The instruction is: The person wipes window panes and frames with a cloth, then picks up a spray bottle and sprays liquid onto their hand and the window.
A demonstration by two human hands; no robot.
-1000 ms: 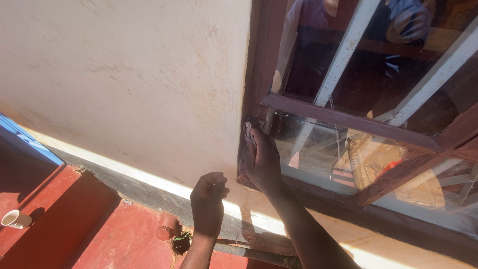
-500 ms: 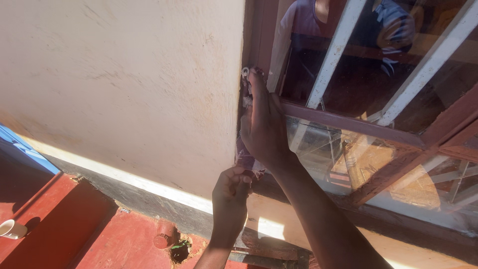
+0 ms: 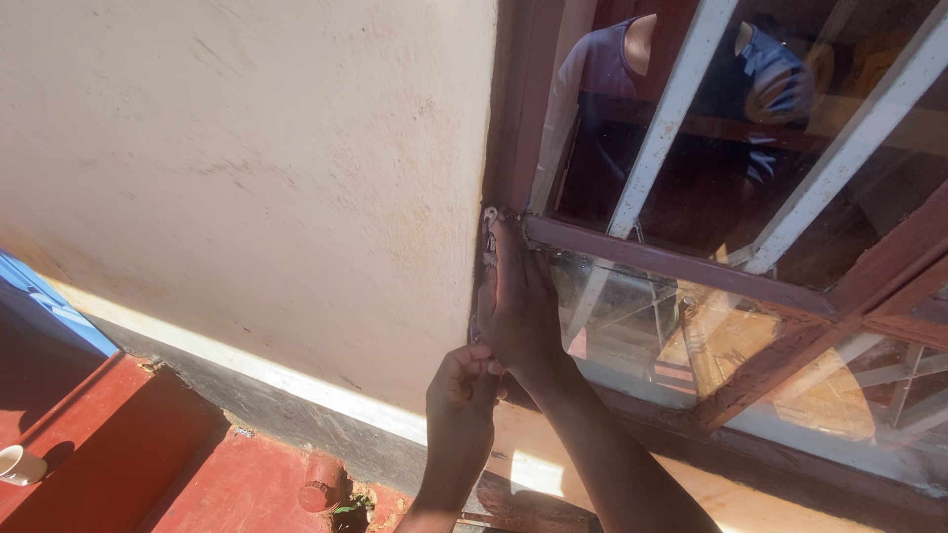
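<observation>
Maroon window frame (image 3: pixel 513 128), left upright beside the cream wall (image 3: pixel 247 178): right hand (image 3: pixel 518 306) lies flat, fingers extended, pressing a small frayed cloth (image 3: pixel 489 232) against it. Left hand (image 3: pixel 462 390) below is closed in a pinch, apparently on the cloth's lower end.

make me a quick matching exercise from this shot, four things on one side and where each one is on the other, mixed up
Things:
1. right hand
2. left hand
3. white cup
4. cloth

Places:
A. on the red floor at the far left edge
B. flat against the left side of the window frame
C. curled just below the other hand, near the frame's lower corner
D. peeking out at the fingertips, against the frame's edge

Pairs: 1-B, 2-C, 3-A, 4-D
</observation>
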